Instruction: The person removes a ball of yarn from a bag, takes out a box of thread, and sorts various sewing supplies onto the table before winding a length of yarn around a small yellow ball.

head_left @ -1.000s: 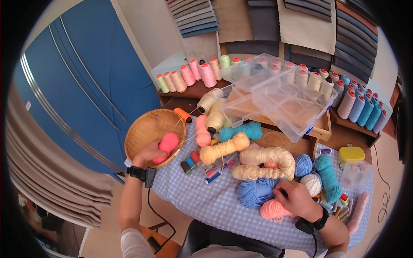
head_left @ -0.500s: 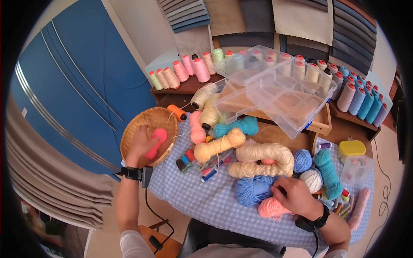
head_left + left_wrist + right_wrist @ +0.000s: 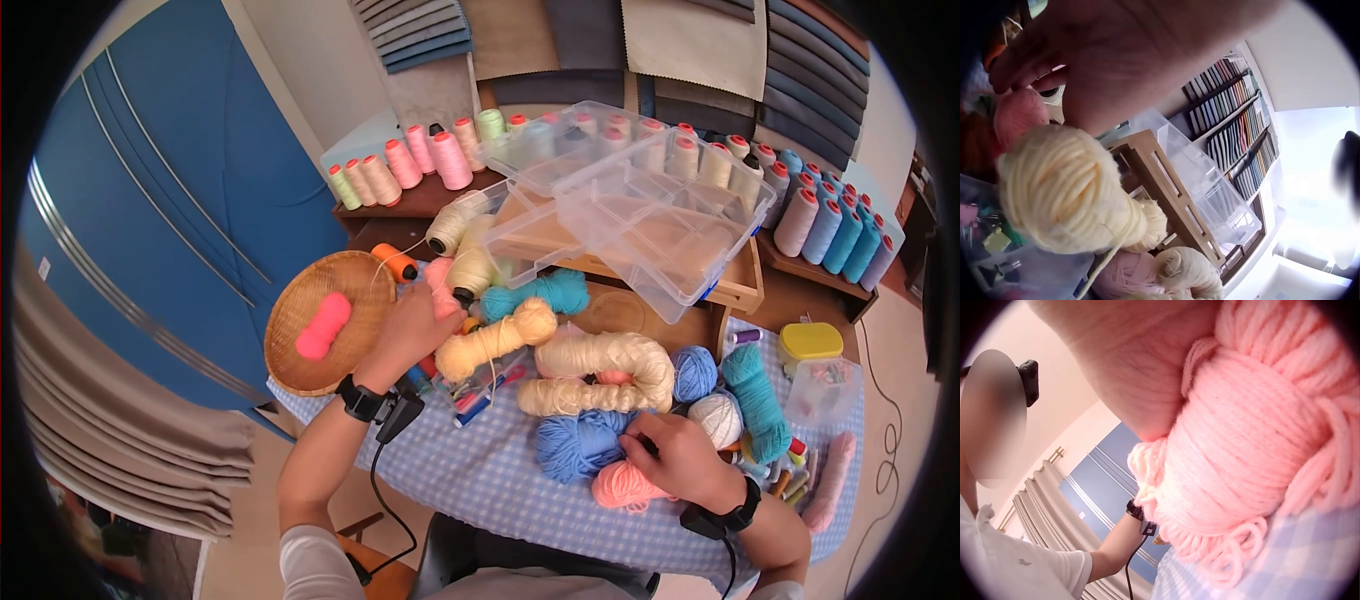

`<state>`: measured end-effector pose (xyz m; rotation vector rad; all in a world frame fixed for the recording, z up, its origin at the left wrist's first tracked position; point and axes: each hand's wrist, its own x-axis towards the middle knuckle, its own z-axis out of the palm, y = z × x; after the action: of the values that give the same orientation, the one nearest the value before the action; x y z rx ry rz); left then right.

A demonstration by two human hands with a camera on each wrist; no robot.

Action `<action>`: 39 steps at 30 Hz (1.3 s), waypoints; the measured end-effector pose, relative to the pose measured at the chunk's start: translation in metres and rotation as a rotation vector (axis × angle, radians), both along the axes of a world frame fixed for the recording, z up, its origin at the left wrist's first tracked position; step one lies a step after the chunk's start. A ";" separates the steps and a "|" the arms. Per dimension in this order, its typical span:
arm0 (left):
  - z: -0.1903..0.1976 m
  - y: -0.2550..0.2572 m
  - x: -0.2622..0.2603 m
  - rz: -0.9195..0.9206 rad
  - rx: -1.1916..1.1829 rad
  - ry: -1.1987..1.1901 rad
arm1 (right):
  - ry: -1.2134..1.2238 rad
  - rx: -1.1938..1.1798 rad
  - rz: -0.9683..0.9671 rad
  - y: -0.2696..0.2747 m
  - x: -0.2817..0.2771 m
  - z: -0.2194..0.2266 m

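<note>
The checked cloth [image 3: 440, 455] spreads widest in front of the person, with a clear divided case [image 3: 655, 232] at its one o'clock. Next is the round basket [image 3: 292, 365], at ten o'clock, cradling the hot-pink skein [image 3: 323, 325].

The left hand [image 3: 408, 335] reaches just past the basket's three o'clock side, its fingers loosely bent over the coral skein [image 3: 442, 277]; from here I can't tell whether they touch it. The right hand [image 3: 690, 460] lies at four o'clock, loosely curled against the blue skein [image 3: 580, 445] and salmon skein [image 3: 625, 487], with nothing visibly gripped.

To my eye, the coral skein is best taken around its middle and lifted straight up, sparing the peach skein [image 3: 500, 340] at its four o'clock. The orange spool [image 3: 394, 262] at ten wants a wide berth, and the thin pale thread [image 3: 402, 251] over it could snag a finger.
</note>
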<state>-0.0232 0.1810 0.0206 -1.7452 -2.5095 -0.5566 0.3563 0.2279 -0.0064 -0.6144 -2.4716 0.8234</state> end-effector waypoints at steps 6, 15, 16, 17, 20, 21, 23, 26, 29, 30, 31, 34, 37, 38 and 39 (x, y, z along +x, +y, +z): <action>0.018 0.010 0.013 0.047 -0.147 -0.144 | 0.005 0.004 0.003 0.001 0.000 0.000; 0.025 -0.014 -0.025 0.127 0.160 -0.120 | -0.015 -0.008 0.006 0.001 0.000 0.002; 0.030 -0.027 -0.030 0.150 0.225 -0.093 | -0.015 -0.017 0.010 0.002 0.001 0.002; 0.036 -0.039 -0.034 0.171 0.290 -0.064 | -0.013 -0.019 0.011 0.002 0.001 0.002; 0.064 -0.070 -0.043 0.233 0.294 -0.565 | -0.012 -0.013 0.014 0.002 0.001 0.000; 0.069 -0.080 -0.053 0.240 0.295 -0.560 | -0.006 -0.012 0.008 0.002 0.001 0.000; 0.077 -0.098 -0.066 0.190 0.193 -1.015 | 0.005 -0.015 0.008 0.002 0.001 -0.001; 0.079 -0.132 -0.083 0.125 0.237 -1.203 | 0.003 -0.016 0.009 0.003 0.001 -0.001; 0.073 -0.167 -0.119 -0.034 0.257 -1.416 | 0.003 -0.014 0.018 0.003 0.002 -0.003; 0.069 -0.169 -0.124 0.023 0.395 -1.431 | 0.005 -0.009 0.016 0.003 0.001 -0.002; 0.067 -0.172 -0.126 0.083 0.536 -1.440 | 0.006 -0.002 0.016 0.004 0.001 -0.001; 0.053 -0.173 -0.139 0.112 0.539 -1.263 | 0.007 -0.001 0.007 0.003 0.001 -0.001; 0.044 -0.162 -0.136 0.132 0.533 -1.084 | 0.010 -0.006 0.012 0.003 0.001 0.001; 0.036 -0.160 -0.142 0.150 0.514 -1.084 | 0.011 -0.003 0.009 0.003 0.001 0.000; 0.030 -0.158 -0.146 0.169 0.494 -1.085 | 0.019 -0.011 0.010 0.003 0.001 -0.001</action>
<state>-0.1692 0.0232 0.0506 -1.1445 -2.5585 -2.3427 0.3577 0.2311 -0.0069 -0.5963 -2.4562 0.8431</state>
